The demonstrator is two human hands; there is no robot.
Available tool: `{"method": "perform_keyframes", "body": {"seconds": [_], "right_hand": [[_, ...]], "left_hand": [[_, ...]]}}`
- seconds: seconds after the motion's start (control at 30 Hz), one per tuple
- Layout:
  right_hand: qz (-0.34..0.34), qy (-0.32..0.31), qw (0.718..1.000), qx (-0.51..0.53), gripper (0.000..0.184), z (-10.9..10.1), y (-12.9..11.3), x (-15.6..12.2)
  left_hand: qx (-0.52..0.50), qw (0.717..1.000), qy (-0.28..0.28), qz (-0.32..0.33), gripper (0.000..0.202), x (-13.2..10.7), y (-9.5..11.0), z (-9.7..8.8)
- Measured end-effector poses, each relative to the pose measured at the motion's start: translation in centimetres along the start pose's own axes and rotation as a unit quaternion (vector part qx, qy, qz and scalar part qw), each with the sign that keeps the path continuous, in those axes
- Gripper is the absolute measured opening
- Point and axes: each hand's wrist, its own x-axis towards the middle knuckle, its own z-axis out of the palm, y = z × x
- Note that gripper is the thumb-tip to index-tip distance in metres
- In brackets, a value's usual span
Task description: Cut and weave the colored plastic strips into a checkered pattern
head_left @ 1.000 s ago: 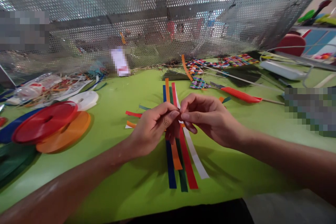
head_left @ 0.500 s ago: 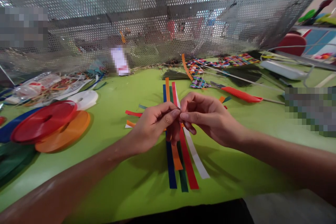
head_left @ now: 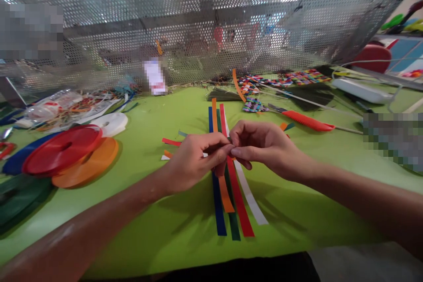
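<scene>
My left hand (head_left: 194, 161) and my right hand (head_left: 264, 145) meet fingertip to fingertip over a row of long coloured strips on the green table (head_left: 148, 211). Both are closed in a pinch where the crosswise strips pass through the lengthwise ones. The lengthwise strips lie side by side: blue strip (head_left: 218, 211), orange strip (head_left: 226, 194), dark green strip (head_left: 234, 228), red strip (head_left: 241, 205), white strip (head_left: 253, 200). Ends of a red crosswise strip (head_left: 171, 142) and an orange one (head_left: 167, 154) stick out to the left of my hands. What exactly the fingers pinch is hidden.
Red ribbon spool (head_left: 62, 150), orange spool (head_left: 89, 167) and white spool (head_left: 110, 123) lie at the left, with dark green ribbon (head_left: 20, 198) at the near left edge. A red-handled cutter (head_left: 306, 120) and woven coloured pieces (head_left: 253, 105) lie behind. A perforated metal screen (head_left: 211, 22) bounds the far side.
Both hands have stayed pinched together over the strips, shifting a little with the view. The strips lie as before.
</scene>
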Motion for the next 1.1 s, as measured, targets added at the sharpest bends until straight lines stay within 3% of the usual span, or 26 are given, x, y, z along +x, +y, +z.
{"method": "perform_keyframes", "body": {"seconds": [0.17,0.43,0.67,0.83,1.0,1.1], "right_hand": [[0.011,-0.025,1.0,0.009,0.026,-0.2,-0.1,0.1],[0.054,-0.104,0.992,0.052,0.021,-0.8,-0.1,0.1],[0.08,-0.163,0.979,0.09,0.02,-0.9,-0.3,0.0],[0.071,-0.152,0.98,0.107,0.02,-0.9,0.3,0.1],[0.048,-0.083,0.992,0.08,0.022,-0.9,0.8,0.2],[0.046,-0.074,0.994,0.068,0.021,-1.0,0.7,0.3]], "left_hand": [[0.013,1.0,-0.01,-0.001,0.035,0.2,0.4,-0.3],[-0.043,0.998,-0.044,-0.016,0.028,0.0,0.7,-0.4],[-0.127,0.986,-0.084,-0.066,0.029,-0.1,1.1,-0.5],[-0.117,0.988,-0.077,-0.057,0.028,0.0,0.9,-0.6],[-0.022,0.999,-0.025,-0.011,0.023,0.1,0.6,-0.4],[0.016,1.0,-0.012,0.016,0.021,0.2,0.4,-0.4]]}}
